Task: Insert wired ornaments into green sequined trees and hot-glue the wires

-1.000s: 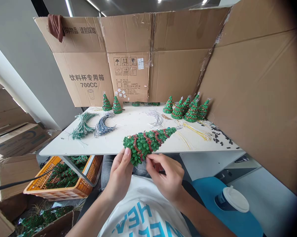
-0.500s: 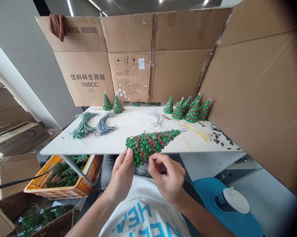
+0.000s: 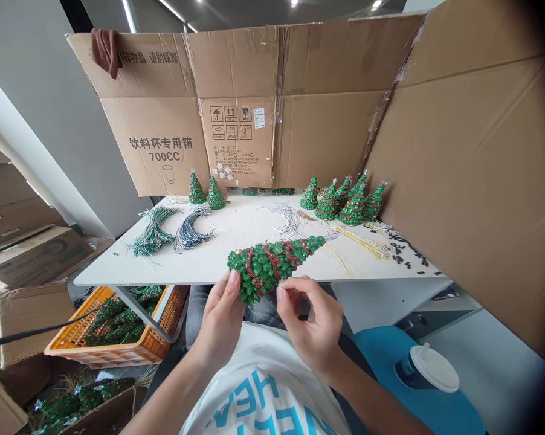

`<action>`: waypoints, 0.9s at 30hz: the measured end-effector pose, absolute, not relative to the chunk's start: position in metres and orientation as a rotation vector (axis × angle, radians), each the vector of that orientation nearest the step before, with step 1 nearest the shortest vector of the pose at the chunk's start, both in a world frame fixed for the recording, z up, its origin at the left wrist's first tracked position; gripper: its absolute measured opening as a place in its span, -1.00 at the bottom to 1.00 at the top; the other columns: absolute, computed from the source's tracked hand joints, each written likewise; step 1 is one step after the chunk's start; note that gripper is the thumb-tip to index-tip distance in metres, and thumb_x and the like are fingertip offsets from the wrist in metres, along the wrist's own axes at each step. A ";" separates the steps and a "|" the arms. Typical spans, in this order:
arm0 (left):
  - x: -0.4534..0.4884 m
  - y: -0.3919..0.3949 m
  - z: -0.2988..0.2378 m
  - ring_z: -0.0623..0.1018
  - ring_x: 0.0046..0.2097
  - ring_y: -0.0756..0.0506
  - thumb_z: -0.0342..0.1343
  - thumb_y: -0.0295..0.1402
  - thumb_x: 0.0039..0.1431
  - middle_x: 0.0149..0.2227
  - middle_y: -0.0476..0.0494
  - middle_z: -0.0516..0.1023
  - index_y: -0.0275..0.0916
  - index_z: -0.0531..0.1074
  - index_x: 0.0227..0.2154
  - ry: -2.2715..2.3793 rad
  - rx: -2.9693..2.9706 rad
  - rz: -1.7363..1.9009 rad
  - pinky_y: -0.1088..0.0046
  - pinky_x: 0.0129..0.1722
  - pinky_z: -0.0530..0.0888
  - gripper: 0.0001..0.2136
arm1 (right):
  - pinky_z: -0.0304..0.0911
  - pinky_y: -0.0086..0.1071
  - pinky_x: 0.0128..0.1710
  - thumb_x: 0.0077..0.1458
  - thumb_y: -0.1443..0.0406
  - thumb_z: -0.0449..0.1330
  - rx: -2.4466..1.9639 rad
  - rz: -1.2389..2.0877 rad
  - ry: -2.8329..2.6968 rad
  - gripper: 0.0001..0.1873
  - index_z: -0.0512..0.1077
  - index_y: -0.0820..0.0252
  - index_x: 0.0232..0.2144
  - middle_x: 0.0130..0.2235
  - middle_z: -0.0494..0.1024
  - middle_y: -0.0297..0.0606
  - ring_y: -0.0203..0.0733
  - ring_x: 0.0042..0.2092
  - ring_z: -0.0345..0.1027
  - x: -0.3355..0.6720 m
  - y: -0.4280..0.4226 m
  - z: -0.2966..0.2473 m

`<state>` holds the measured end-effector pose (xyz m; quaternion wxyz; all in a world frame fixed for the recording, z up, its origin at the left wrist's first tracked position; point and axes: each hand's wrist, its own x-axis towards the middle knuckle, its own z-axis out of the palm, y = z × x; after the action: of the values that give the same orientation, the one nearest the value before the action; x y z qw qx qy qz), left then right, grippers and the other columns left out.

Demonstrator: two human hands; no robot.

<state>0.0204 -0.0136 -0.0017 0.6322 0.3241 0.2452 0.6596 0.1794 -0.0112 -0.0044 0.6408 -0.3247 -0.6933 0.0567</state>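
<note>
A small green Christmas tree (image 3: 272, 266) with red garland lies tilted on its side above the table's front edge, its tip pointing right. My left hand (image 3: 223, 314) grips it at the wide base, thumb on top. Close under the tree's lower side is my right hand (image 3: 309, 317), its thumb and index finger pinched together. Whatever that pinch holds is too small to make out. On the white table (image 3: 245, 235) behind lie a bundle of green-white wires (image 3: 157, 229) and a bundle of blue-white wires (image 3: 191, 229).
Several finished-looking trees (image 3: 351, 202) stand at the back right, two trees (image 3: 206, 192) at the back left. Yellow wires (image 3: 365, 244) and small black pieces (image 3: 403, 251) lie right. Cardboard (image 3: 336, 133) walls the table. An orange crate (image 3: 113, 350) and a lidded cup (image 3: 429, 368) flank me.
The tree has shifted slightly left in my left hand. My right hand has moved a little to the right, its fingertips still pinched.
</note>
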 end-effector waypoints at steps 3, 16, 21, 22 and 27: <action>0.020 -0.014 -0.002 0.56 0.31 -0.28 0.39 -0.10 0.33 0.09 -0.15 0.74 -0.11 0.71 -0.05 0.581 0.732 1.523 0.15 0.41 0.36 -0.74 | 0.30 -0.44 -0.50 0.30 0.45 0.30 -0.761 0.140 -1.624 -0.84 0.51 0.11 -0.13 -0.48 0.52 -0.47 -0.37 -0.54 0.28 0.177 -0.012 -0.003; 0.023 -0.015 -0.004 0.59 0.27 -0.28 0.45 -0.08 0.25 0.09 -0.14 0.73 -0.13 0.71 -0.12 0.599 0.745 1.547 0.17 0.37 0.40 -0.72 | 0.29 -0.45 -0.51 0.30 0.46 0.33 -0.803 -0.005 -1.613 -0.86 0.54 0.12 -0.19 -0.53 0.51 -0.50 -0.39 -0.59 0.24 0.174 -0.013 -0.005; 0.024 -0.015 -0.003 0.58 0.27 -0.28 0.43 -0.07 0.27 0.07 -0.17 0.73 -0.13 0.71 -0.08 0.584 0.761 1.535 0.16 0.36 0.41 -0.71 | 0.30 -0.44 -0.49 0.28 0.48 0.34 -0.800 -0.069 -1.628 -0.84 0.52 0.12 -0.21 -0.55 0.51 -0.50 -0.38 -0.60 0.28 0.174 -0.011 -0.007; 0.024 -0.015 -0.003 0.58 0.27 -0.28 0.43 -0.06 0.27 0.05 -0.17 0.74 -0.13 0.71 -0.09 0.589 0.762 1.535 0.16 0.36 0.41 -0.71 | 0.29 -0.44 -0.49 0.28 0.48 0.34 -0.797 -0.075 -1.632 -0.84 0.52 0.12 -0.21 -0.55 0.51 -0.50 -0.38 -0.60 0.29 0.174 -0.011 -0.007; 0.023 -0.015 -0.003 0.59 0.24 -0.28 0.44 -0.05 0.26 0.02 -0.15 0.74 -0.13 0.70 -0.14 0.607 0.769 1.528 0.18 0.32 0.44 -0.72 | 0.31 -0.47 -0.49 0.32 0.45 0.31 -0.780 -0.044 -1.658 -0.86 0.49 0.11 -0.20 -0.55 0.51 -0.51 -0.38 -0.59 0.32 0.175 -0.011 -0.007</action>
<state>0.0229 -0.0145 -0.0034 0.6158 0.3339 0.2635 0.6633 0.1747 -0.0105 -0.0074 0.6088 -0.3376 -0.7177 -0.0191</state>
